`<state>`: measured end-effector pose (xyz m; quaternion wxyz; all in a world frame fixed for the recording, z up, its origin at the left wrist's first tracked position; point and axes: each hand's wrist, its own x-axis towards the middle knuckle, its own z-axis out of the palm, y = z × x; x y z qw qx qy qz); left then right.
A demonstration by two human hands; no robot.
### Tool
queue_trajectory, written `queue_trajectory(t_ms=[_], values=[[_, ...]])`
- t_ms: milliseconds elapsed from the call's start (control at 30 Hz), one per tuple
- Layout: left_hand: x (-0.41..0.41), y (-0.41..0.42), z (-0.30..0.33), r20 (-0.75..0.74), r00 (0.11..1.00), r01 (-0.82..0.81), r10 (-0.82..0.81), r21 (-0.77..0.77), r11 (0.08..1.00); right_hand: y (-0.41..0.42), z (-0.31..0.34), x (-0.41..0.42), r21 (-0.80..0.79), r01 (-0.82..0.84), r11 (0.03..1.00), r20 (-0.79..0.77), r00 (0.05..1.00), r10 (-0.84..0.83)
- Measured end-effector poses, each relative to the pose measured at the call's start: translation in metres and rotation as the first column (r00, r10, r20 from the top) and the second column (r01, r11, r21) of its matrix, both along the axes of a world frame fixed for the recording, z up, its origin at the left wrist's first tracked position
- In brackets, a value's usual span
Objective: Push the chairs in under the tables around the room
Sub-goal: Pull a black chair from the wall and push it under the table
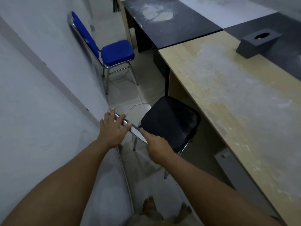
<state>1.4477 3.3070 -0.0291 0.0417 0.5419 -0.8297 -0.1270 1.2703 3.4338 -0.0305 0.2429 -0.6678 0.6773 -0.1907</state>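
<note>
While both hands were on the chrome top rail [130, 127] of the black chair [170, 122], the push looked about to start. Left hand [112, 129] lay across the rail with fingers spread and mostly straight; right hand [158, 146] had its fingers curled round the rail's near end. My read: push level and square toward the wooden table [228, 98], equal force on both hands so the legs don't skew, and watch the white cable [140, 104] on the floor near the front legs (snag risk). Seat was dark padded, dusty on its right side, front edge just under the table edge, backrest still well out. Blue chair [114, 52] stood further along, back against the wall [40, 79], apart from the black table [171, 25].
</note>
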Motion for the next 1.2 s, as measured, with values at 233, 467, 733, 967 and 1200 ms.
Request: queue_trajectory(t_ms=[233, 467, 733, 967, 1200], values=[[-0.029, 0.015, -0.006, -0.021, 0.994, 0.106, -0.107, -0.064, 0.992, 0.021, 0.004, -0.034, 0.054, 0.064, 0.997, -0.058, 0.996, -0.061], [-0.068, 0.042, -0.009, -0.081, 0.985, 0.148, -0.152, -0.055, 0.987, 0.049, 0.005, -0.076, 0.129, 0.123, 0.984, -0.114, 0.987, -0.108], [-0.088, 0.060, -0.013, -0.108, 0.972, 0.202, -0.209, -0.068, 0.977, 0.073, 0.001, -0.096, 0.159, 0.183, 0.970, -0.103, 0.980, -0.168], [-0.105, 0.059, -0.015, -0.103, 0.954, 0.276, -0.282, -0.067, 0.959, 0.085, -0.005, -0.103, 0.178, 0.273, 0.946, -0.086, 0.962, -0.261], [-0.124, 0.048, -0.013, -0.125, 0.928, 0.347, -0.352, -0.054, 0.936, 0.089, -0.006, -0.111, 0.129, 0.338, 0.932, -0.078, 0.941, -0.331]])
